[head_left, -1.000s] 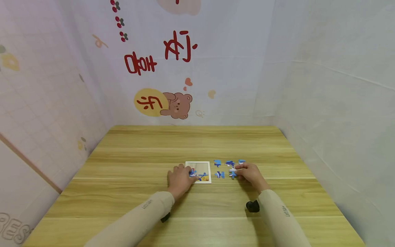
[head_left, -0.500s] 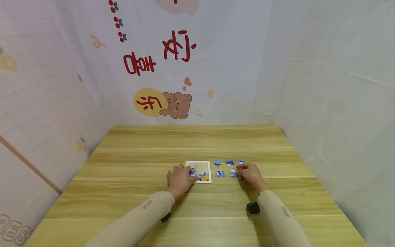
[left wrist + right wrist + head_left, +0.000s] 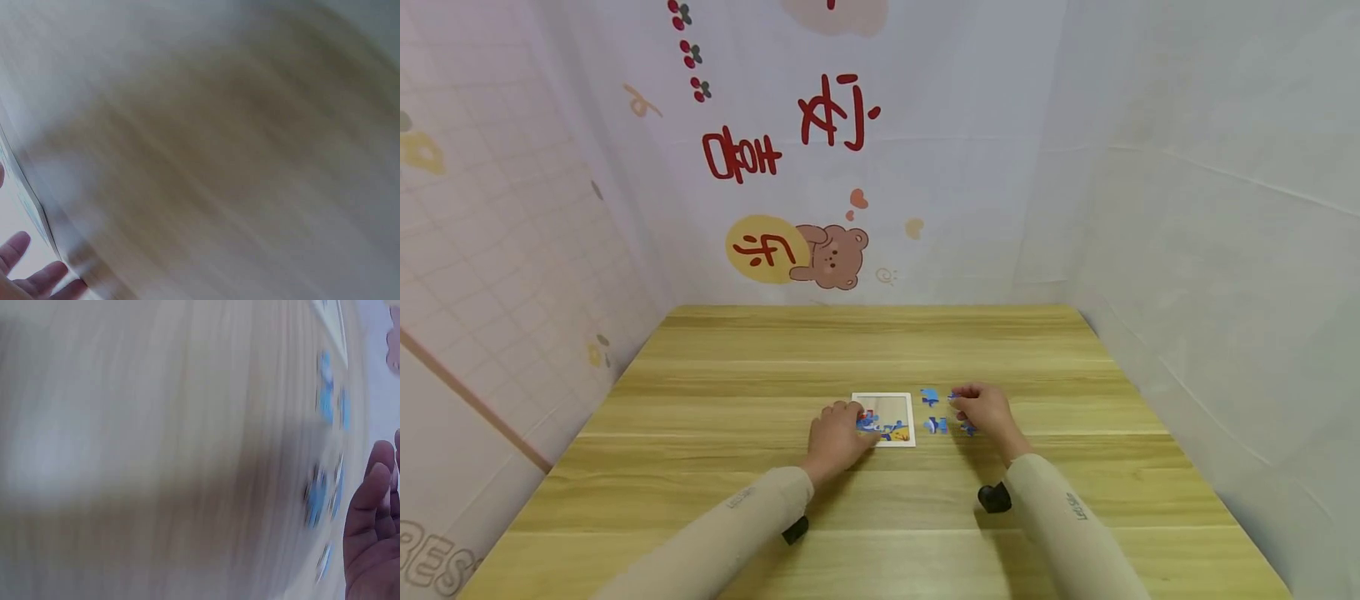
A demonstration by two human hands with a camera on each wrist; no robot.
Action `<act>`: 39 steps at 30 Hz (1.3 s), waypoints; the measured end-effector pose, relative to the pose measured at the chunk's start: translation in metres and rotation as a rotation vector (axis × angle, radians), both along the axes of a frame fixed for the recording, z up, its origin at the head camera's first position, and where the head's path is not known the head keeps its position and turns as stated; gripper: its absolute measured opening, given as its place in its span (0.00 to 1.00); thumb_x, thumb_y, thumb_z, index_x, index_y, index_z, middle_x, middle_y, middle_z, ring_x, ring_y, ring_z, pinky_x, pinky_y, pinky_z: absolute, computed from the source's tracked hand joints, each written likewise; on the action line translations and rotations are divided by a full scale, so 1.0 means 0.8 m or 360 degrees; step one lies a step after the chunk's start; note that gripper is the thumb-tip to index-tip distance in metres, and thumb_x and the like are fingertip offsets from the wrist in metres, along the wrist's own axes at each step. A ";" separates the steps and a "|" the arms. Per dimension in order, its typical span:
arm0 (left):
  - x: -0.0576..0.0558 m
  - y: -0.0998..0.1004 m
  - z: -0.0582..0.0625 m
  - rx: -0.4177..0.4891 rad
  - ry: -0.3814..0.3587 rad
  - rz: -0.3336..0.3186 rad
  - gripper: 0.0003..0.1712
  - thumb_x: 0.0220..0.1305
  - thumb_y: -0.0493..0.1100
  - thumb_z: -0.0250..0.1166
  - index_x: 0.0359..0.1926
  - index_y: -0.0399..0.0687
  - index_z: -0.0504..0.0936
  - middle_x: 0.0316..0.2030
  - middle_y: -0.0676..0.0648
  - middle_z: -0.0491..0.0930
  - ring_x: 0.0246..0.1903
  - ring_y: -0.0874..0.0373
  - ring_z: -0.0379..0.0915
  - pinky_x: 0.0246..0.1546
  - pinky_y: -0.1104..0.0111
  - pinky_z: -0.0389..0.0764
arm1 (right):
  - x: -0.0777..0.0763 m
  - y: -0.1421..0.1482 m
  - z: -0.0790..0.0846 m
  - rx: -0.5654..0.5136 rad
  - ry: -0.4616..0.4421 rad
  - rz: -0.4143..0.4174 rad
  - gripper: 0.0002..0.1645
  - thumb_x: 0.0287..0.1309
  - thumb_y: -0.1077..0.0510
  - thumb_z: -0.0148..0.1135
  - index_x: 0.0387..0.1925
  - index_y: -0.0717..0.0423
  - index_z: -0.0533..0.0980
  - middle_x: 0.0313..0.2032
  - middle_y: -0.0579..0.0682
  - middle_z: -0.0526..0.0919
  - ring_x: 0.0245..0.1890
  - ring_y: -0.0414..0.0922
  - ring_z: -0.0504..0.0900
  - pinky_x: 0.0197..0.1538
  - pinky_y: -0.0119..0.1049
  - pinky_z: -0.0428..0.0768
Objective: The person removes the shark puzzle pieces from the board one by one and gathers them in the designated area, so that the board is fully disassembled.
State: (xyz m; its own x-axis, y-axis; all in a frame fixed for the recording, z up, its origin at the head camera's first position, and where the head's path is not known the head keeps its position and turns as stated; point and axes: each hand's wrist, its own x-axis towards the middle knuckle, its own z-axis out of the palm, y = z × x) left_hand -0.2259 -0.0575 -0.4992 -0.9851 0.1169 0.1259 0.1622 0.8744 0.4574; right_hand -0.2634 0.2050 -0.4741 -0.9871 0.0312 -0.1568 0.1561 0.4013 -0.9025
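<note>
My left hand (image 3: 832, 439) rests at the left side of a white-bordered puzzle tray (image 3: 912, 422), its thumb over the near left corner. Several joined picture pieces (image 3: 896, 432) lie in the tray's near part, partly hidden by that hand. To the right, my right hand (image 3: 989, 411) hovers over loose jigsaw pieces. Its fingertips are right at the dark-blue piece (image 3: 953, 397), and the palm covers part of another piece (image 3: 968, 428). In the right wrist view, thumb and index finger (image 3: 371, 487) stand close together with no piece visible between them.
Two blue jigsaw pieces lie between the tray and my right hand, a far piece (image 3: 929, 397) and a near piece (image 3: 935, 425). One more loose piece (image 3: 324, 562) shows in the right wrist view. The wooden table (image 3: 880, 517) meets fabric walls at its back and sides.
My right hand has left the near right piece and moved left and away from me to the dark-blue piece. My left hand has stayed at the tray.
</note>
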 end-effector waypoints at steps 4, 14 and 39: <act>0.003 -0.019 0.004 0.0103 0.0024 -0.0049 0.27 0.57 0.50 0.74 0.52 0.38 0.80 0.48 0.40 0.77 0.47 0.45 0.75 0.48 0.49 0.74 | -0.002 -0.035 0.001 -0.0041 0.0012 0.0079 0.16 0.64 0.64 0.61 0.52 0.66 0.79 0.39 0.58 0.83 0.31 0.47 0.82 0.34 0.38 0.80; 0.014 -0.028 0.017 0.0075 0.0032 -0.0041 0.17 0.60 0.51 0.71 0.44 0.44 0.85 0.48 0.40 0.78 0.49 0.42 0.74 0.48 0.45 0.73 | 0.003 -0.108 -0.010 -0.0150 0.0014 0.0285 0.15 0.63 0.64 0.63 0.50 0.66 0.79 0.35 0.52 0.83 0.27 0.45 0.79 0.29 0.35 0.78; 0.014 -0.019 0.004 -0.0112 0.0088 0.0032 0.10 0.60 0.53 0.71 0.36 0.54 0.88 0.38 0.48 0.79 0.39 0.48 0.73 0.37 0.52 0.73 | 0.000 -0.134 -0.019 0.0330 0.0076 0.0436 0.11 0.56 0.61 0.69 0.42 0.58 0.87 0.36 0.49 0.86 0.32 0.43 0.76 0.39 0.37 0.75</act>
State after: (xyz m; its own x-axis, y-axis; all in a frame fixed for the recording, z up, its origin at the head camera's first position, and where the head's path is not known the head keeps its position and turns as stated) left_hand -0.2143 -0.0730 -0.4962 -0.9792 0.1077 0.1721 0.1676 0.9074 0.3855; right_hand -0.2633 0.0974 -0.4894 -0.9693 -0.2097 -0.1286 -0.0232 0.5983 -0.8009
